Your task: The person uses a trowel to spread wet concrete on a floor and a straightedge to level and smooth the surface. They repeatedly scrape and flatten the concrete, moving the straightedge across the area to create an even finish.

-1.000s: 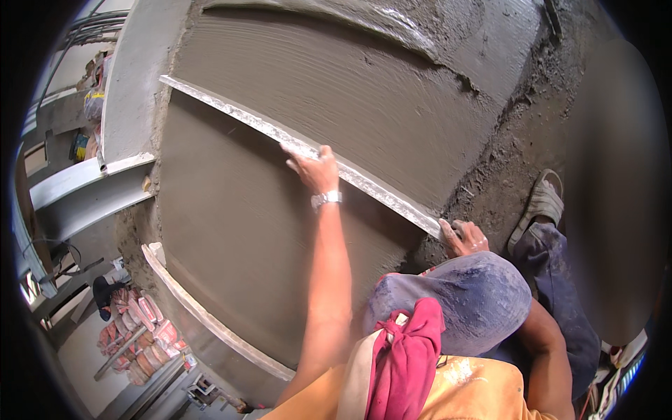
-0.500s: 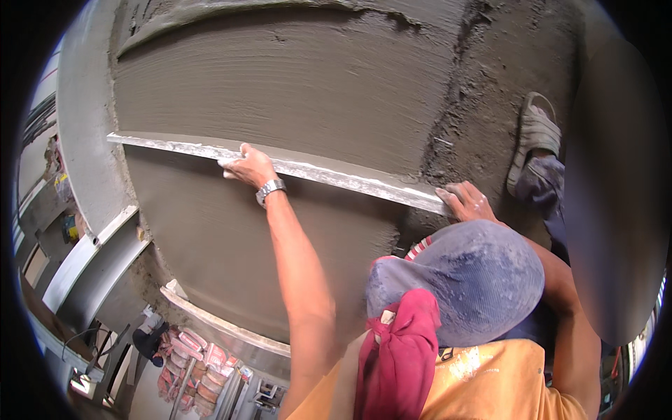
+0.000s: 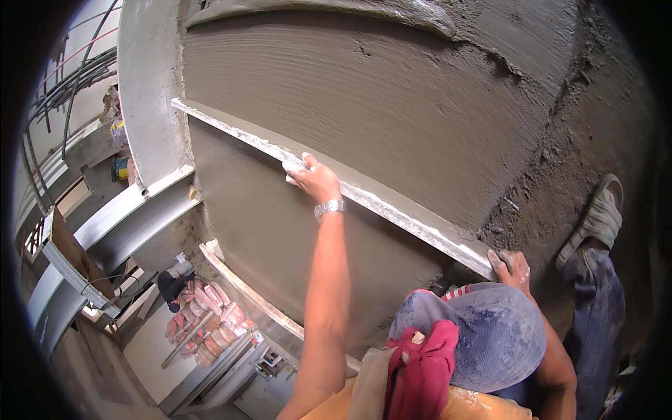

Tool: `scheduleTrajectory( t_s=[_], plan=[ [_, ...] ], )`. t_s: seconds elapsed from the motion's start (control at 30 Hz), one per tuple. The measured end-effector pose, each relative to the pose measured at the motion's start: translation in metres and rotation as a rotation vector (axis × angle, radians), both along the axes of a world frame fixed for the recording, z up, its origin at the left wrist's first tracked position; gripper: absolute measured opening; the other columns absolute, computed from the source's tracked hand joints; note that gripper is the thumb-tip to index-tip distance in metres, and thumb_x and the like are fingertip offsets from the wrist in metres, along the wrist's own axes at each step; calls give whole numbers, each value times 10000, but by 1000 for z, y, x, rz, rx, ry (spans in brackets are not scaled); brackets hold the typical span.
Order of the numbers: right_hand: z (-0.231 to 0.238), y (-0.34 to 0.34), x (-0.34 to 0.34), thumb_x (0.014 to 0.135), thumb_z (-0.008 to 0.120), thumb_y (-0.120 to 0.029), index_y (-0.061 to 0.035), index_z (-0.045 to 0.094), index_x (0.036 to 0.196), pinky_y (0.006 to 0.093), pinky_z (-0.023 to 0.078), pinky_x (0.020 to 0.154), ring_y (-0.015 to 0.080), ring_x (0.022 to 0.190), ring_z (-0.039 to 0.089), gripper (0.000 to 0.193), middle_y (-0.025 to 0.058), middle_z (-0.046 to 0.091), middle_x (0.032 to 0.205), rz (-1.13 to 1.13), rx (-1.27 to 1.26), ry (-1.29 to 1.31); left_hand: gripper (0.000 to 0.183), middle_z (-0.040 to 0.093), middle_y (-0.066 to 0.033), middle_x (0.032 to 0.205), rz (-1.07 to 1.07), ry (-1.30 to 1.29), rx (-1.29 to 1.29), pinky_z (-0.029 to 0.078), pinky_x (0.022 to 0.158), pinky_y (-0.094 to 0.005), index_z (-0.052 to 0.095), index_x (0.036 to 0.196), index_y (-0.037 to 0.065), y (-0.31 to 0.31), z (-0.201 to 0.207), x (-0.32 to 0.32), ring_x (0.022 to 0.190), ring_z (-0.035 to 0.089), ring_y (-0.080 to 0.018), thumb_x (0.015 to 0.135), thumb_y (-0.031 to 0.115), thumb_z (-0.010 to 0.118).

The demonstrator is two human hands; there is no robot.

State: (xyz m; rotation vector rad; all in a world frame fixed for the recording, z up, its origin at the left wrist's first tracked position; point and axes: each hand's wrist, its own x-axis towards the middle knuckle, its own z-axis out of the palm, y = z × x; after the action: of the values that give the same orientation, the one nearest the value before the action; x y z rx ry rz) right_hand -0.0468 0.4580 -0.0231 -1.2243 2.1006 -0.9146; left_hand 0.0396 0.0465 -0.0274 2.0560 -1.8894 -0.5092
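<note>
A long, pale, mortar-smeared straightedge (image 3: 386, 208) lies slantwise across a surface of wet grey mortar (image 3: 364, 105). My left hand (image 3: 315, 179) grips it near the middle, thumb on the upper side and a metal watch on the wrist. At the near right end, my right hand (image 3: 511, 269) is closed round the tip of the straightedge, its fingers partly hidden. The mortar above the bar shows fine ridges; below the bar it looks smoother.
A raised mortar ledge (image 3: 322, 8) crosses the top. Grey metal beams (image 3: 150, 91) border the left side. Far below lie stacked reddish sacks (image 3: 210, 315), with a person (image 3: 173, 285) beside them. My bent knee (image 3: 476, 336) and sandalled foot (image 3: 595, 220) are at the right, near crumbly mortar.
The view has shifted and turned, so everything sits further right and the straightedge slants more steeply. Both hands keep their hold at about the same spots on it.
</note>
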Motion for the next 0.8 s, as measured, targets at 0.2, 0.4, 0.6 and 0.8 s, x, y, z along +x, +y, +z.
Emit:
scheduleTrajectory(
  t_s=[0.2,0.4,0.6,0.8],
  plan=[
    [-6,7,5,698,634,-225,-59,607,1147,411,471,699,318,846,529,480,175,542,1009,1,26,-20,673,266,-375,1378,15,-43,-80,234,1092,-419,236,1312,-199,-2,-6,4,1342,216,-408,923,296,474],
    [4,1,1,710,628,-203,-64,595,1162,413,468,736,319,880,528,475,164,536,1020,6,61,-43,686,269,-374,1380,-32,-16,-100,207,1108,-419,201,1338,-192,0,-2,2,1344,201,-430,927,287,470],
    [1,11,-3,729,621,-174,-51,564,1196,420,472,777,325,906,537,486,171,533,1044,87,51,-56,692,314,-400,1311,-74,-102,-132,287,1046,-456,166,1377,-144,11,3,2,1250,337,-447,887,204,509],
    [-4,22,2,698,635,-115,-40,548,1209,421,477,770,331,905,542,523,181,550,1032,34,20,50,699,345,-379,1267,-112,-121,-157,391,957,-457,166,1379,-135,17,-1,-8,1148,448,-436,879,207,514]
  ],
)
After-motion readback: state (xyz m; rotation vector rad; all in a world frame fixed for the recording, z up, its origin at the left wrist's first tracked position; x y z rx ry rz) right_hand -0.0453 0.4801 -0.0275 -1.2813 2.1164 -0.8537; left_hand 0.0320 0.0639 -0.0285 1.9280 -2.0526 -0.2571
